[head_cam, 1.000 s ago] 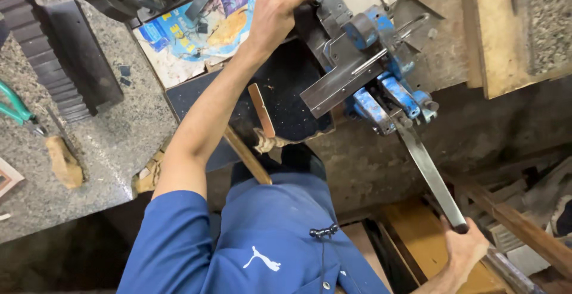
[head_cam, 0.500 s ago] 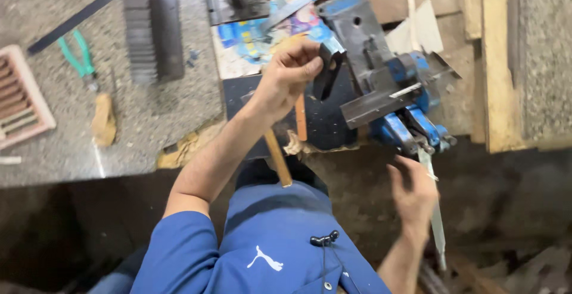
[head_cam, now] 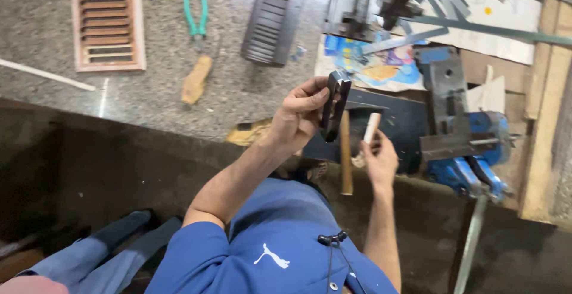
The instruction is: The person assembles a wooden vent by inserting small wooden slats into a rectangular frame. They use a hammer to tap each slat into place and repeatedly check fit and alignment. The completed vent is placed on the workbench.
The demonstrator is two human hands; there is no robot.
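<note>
Bent dark metal piece (head_cam: 335,104) was held upright in the left hand (head_cam: 300,115), long axis near vertical, above the table (head_cam: 179,91) edge. Right hand (head_cam: 378,160) sat just right of it, closed around a pale wooden handle (head_cam: 370,128), the nearer hand to the blue vise (head_cam: 471,151). Versus half a second earlier, right hand had left the vise lever and come up beside the piece.

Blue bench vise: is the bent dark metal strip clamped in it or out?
Out. The left hand holds the bent dark metal strip up, apart from the blue bench vise.
</note>
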